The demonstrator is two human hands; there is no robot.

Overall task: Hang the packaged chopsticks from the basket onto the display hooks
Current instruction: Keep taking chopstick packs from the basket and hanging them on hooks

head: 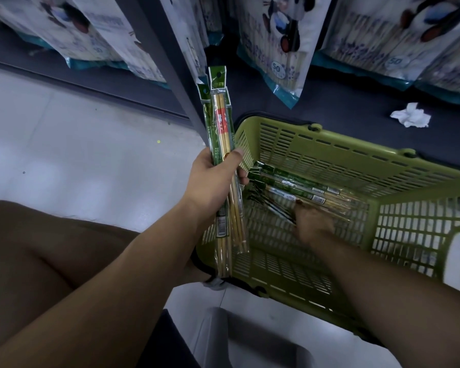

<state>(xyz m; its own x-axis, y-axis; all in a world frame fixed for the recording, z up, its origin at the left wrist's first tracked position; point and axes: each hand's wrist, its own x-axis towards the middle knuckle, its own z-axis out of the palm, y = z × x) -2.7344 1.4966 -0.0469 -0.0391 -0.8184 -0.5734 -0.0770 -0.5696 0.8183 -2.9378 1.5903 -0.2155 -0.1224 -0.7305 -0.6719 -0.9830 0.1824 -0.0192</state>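
basket (329, 147) sat below hanging bags (276, 49) | left hand (215, 184) gripped held packs (221, 123) upright | right hand (314, 224) reached loose packs (298, 187) at basket's far-left corner, grip unclear | best was lifting one by header, hole up

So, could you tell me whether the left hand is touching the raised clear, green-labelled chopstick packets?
Touching. The head view shows the left hand gripping the clear, green-labelled chopstick packets, thumb and fingers curled round them.

Single wide-angle head view, looking steeply down, close above basket (356, 166).
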